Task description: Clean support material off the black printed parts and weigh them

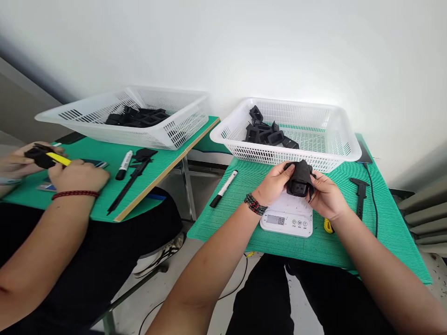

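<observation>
A person's left hand (275, 184) and right hand (326, 197) grip a black plastic part (299, 180) from either side, just above the far edge of a white digital scale (288, 218). The fingers of both hands curl closed around the part, thumbs on top, and its two square openings face the camera. Whether the part touches the scale's platform cannot be told. The hands cover the far half of the platform; the display and buttons at the near edge stay in plain sight.

Directly behind the scale stands a white mesh basket (279, 156), its near wall just beyond the knuckles, with a heap of similar black parts (267, 132) in its left half. Left of the scale lies a black-capped marker (224, 188) on the green mat (391, 228). Right of the scale, a black caliper (359, 195) lies beside a dark cable (373, 200), and a small yellow object (327, 226) shows from under the right wrist, just beside the scale's corner. A beaded bracelet (254, 204) circles the left wrist.

Well left of the scale, at a separate green desk, a co-worker's hands (78, 177) hold a yellow-and-black item (49, 158), near a second basket (167, 130), another marker (123, 165) and another caliper (131, 179).
</observation>
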### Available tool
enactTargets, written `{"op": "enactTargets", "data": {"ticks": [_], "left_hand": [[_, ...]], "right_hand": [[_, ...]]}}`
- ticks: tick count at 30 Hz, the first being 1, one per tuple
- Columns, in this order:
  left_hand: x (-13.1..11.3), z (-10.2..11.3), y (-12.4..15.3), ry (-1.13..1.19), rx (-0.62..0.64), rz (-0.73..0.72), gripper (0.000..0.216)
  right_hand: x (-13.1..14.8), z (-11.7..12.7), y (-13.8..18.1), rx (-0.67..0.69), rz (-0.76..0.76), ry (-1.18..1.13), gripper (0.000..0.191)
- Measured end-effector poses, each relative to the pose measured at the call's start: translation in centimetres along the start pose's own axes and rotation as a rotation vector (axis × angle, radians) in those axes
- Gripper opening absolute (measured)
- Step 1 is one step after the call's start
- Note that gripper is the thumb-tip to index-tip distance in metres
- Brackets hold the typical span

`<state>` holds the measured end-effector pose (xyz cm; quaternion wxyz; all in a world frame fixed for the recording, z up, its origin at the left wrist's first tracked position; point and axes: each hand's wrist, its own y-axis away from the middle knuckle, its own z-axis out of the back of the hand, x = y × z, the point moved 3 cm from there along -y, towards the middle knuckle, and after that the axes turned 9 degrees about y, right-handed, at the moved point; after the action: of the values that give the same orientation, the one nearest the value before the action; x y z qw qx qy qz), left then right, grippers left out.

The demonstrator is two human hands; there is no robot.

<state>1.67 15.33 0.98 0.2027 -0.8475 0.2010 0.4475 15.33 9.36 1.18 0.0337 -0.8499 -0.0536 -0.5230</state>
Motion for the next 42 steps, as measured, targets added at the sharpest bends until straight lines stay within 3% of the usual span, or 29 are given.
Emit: {"op": "enactTargets", "data": {"ticks": [3,7,16,21,25,32,42], "left_hand": [[-0.5,-0.2,0.2,0.051,0.052,0.043,0.045],[-0.6,-0.5,0.2,0.054,0.1,0.033,0.043],[-0.6,-1.4,0.6,-0.318,0.151,-0.077,0.059],[-1.1,-1.8,0.8,-0.27,0.183,-0.045,0.058],[-0.6,-1.3,0.7,-0.144,0.126,0.032,0.055],[0.0,-0.6,0.3,0.066,0.058,0.071,0.049],[0.3,-0.2,0.0,0.084,-0.036,0.057,0.051]], "right_hand": [[0.2,0.0,0.1,0.008,0.019,-0.031,0.027],[0.2,0.1,0.0,-0.099,0.017,-0.024,0.029],[-0.8,-1.4,0.5,-0.284,-0.008,0.058,0.038],[-0.4,-1.5,0.8,-0.225,-0.08,0.118,0.035],[0.4,-1.5,1.0,-0.15,-0.069,0.135,0.041],[0.7,-1.6,1.2,-0.105,-0.073,0.053,0.029],[0.7,-1.4,1.3,-0.058,-0.1,-0.004,0.019]]}}
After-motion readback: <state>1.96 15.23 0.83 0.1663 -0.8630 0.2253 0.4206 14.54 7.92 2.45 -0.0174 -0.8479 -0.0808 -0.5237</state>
